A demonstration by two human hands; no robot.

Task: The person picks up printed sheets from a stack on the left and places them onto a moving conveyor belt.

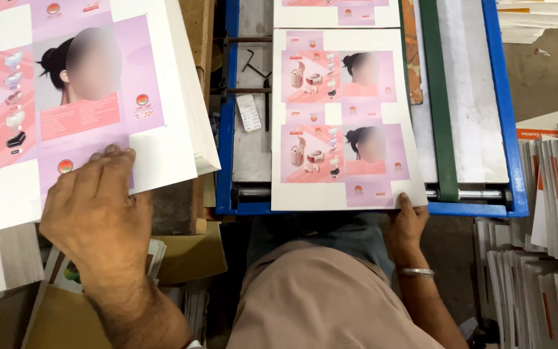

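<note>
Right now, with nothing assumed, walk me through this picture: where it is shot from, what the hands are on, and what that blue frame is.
The single picture comes from a camera on the person's head, looking down past their lap. No robot is here, only two bare hands. The left hand lies flat on the top sheet of a tall stack of printed sheets, pink and purple with product pictures. The right hand, with a metal bangle on its wrist, grips the near edge of a single printed sheet lying on a blue-framed machine bed. A green belt runs along that bed, and another sheet lies farther up. More stacked paper stands at the right.
</note>
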